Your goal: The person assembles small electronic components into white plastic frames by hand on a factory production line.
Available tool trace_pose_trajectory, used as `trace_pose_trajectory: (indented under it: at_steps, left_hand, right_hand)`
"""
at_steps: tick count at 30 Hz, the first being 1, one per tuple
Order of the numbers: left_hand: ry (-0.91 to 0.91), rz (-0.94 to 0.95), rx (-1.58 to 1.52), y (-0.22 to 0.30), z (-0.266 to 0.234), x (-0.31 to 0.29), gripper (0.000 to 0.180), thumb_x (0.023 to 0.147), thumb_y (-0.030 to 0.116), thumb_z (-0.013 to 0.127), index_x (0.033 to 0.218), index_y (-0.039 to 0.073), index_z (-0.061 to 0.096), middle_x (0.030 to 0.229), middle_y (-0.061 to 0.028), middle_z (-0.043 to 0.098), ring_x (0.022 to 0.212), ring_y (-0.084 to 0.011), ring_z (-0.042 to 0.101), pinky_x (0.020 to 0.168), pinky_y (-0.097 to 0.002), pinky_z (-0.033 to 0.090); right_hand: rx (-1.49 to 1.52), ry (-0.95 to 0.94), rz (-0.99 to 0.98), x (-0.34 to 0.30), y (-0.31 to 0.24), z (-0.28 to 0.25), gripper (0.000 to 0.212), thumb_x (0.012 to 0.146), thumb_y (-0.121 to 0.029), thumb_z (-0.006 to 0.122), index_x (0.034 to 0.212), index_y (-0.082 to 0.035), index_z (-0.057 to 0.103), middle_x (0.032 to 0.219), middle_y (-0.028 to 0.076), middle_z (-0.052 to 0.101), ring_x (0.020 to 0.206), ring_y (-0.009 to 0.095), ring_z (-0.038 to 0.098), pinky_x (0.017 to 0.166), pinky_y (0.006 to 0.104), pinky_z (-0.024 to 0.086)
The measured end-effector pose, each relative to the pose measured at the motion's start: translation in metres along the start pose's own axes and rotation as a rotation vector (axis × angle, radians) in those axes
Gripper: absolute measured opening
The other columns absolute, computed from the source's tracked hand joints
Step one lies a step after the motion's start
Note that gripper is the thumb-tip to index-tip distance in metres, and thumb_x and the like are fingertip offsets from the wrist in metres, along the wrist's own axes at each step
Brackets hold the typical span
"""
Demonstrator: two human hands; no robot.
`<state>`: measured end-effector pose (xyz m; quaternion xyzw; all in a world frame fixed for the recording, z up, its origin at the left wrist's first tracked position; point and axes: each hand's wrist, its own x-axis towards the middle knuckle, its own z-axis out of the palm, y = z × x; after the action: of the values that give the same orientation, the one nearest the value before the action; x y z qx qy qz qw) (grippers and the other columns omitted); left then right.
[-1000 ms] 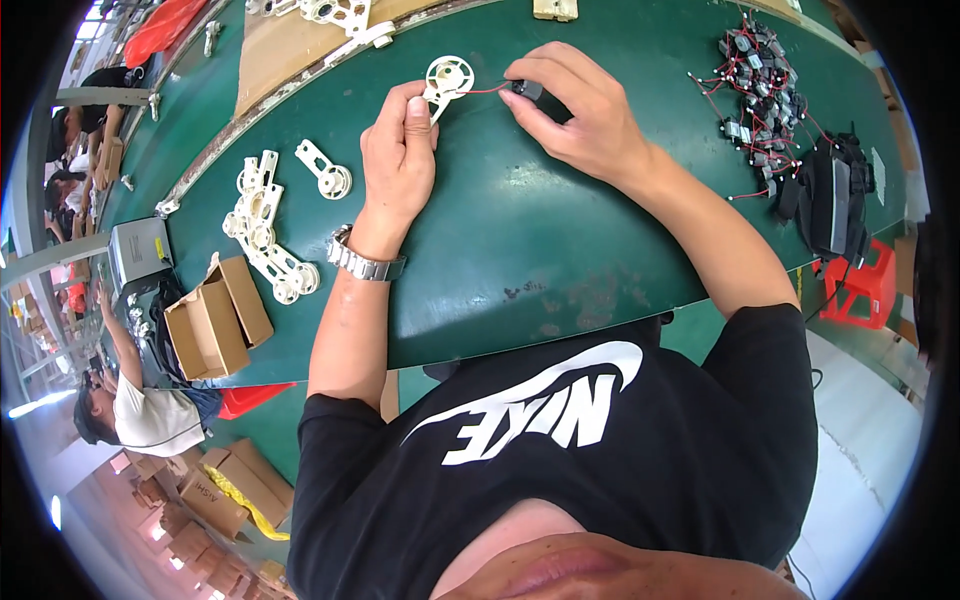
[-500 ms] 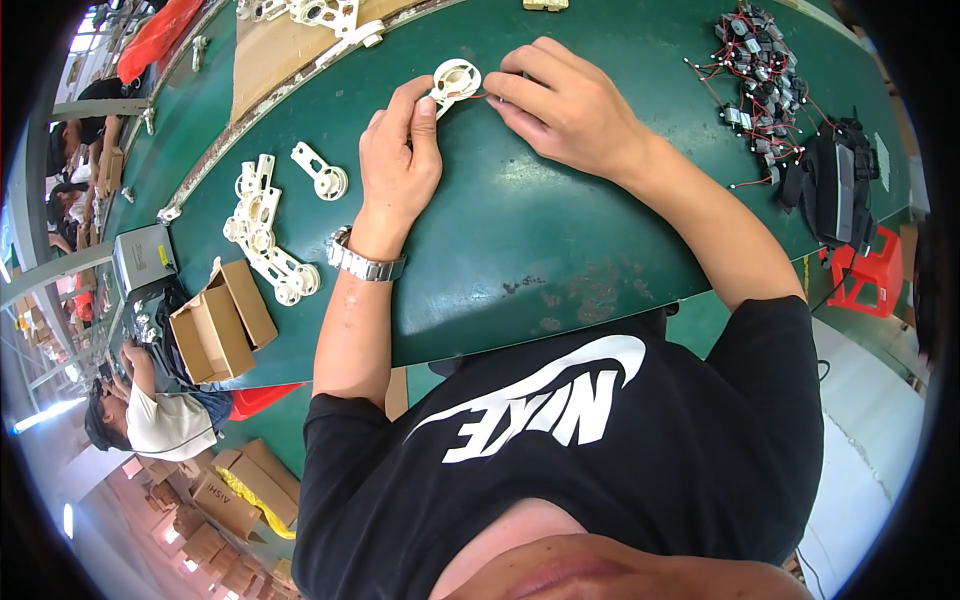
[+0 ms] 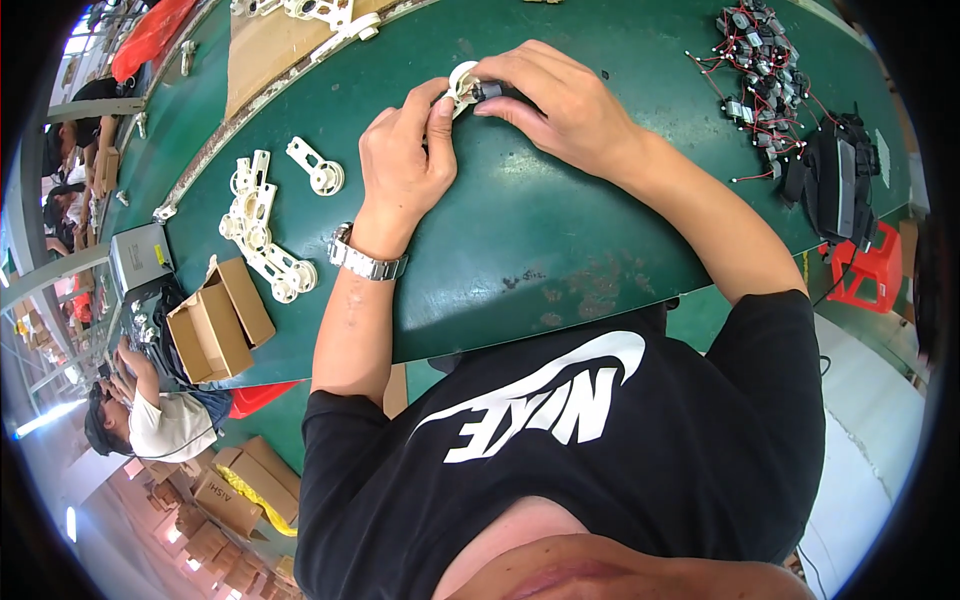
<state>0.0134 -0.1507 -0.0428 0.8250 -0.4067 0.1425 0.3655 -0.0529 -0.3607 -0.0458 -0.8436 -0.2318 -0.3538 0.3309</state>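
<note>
My left hand (image 3: 408,158) is closed around the arm of a cream-white plastic housing (image 3: 463,76) with a round ring at its far end. Pinched between the thumb and fingers of my right hand (image 3: 575,112) is a small dark motor (image 3: 489,91), its end at the ring; how deep it sits inside cannot be seen. On the green table to my left lie a single cream plastic housing (image 3: 325,176) and a row of several overlapping housings (image 3: 256,228). A heap of small motors (image 3: 762,75) with red wires lies at the far right.
An open cardboard box (image 3: 212,335) stands at the table's left edge, near a grey metal box (image 3: 142,258). A black bag-like item (image 3: 838,170) lies at the right edge, above a red stool (image 3: 868,268). Another person (image 3: 172,422) sits at the left.
My right hand has turned and moved slightly left against the ring, so the motor now shows between its fingers. My left hand has tilted the housing and shifted slightly right.
</note>
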Motion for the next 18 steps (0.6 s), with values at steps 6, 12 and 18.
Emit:
trace_pose_trajectory:
  at_steps: [6, 12, 18]
  left_hand:
    - [0.019, 0.026, -0.087, 0.001, 0.003, 0.000, 0.012, 0.101, 0.011, 0.065, 0.109, 0.006, 0.073, 0.068, -0.0110, 0.067, 0.057, -0.0299, 0.064, 0.056, -0.0395, 0.050]
    - [-0.020, -0.116, -0.168, 0.008, -0.001, 0.000, 0.016, 0.105, 0.017, 0.062, 0.108, 0.007, 0.074, 0.071, -0.0130, 0.069, 0.064, -0.0329, 0.069, 0.059, -0.0418, 0.053]
    - [-0.028, -0.062, -0.076, -0.001, 0.006, -0.006, 0.018, 0.104, 0.017, 0.060, 0.108, 0.005, 0.073, 0.082, -0.0199, 0.071, 0.068, -0.0379, 0.070, 0.062, -0.0427, 0.055]
  right_hand:
    - [0.050, 0.009, 0.047, -0.003, -0.004, 0.003, 0.029, 0.084, -0.003, 0.082, 0.112, -0.001, 0.073, 0.107, 0.011, 0.067, 0.088, 0.026, 0.068, 0.076, 0.0345, 0.058]
    - [0.009, -0.047, 0.048, 0.004, -0.001, -0.001, 0.029, 0.084, -0.004, 0.081, 0.111, -0.004, 0.072, 0.110, 0.010, 0.065, 0.096, 0.027, 0.066, 0.080, 0.0370, 0.057]
    - [-0.105, -0.080, 0.044, 0.011, -0.011, -0.008, 0.036, 0.077, 0.000, 0.082, 0.110, -0.004, 0.069, 0.108, 0.010, 0.064, 0.100, 0.033, 0.063, 0.084, 0.0422, 0.054]
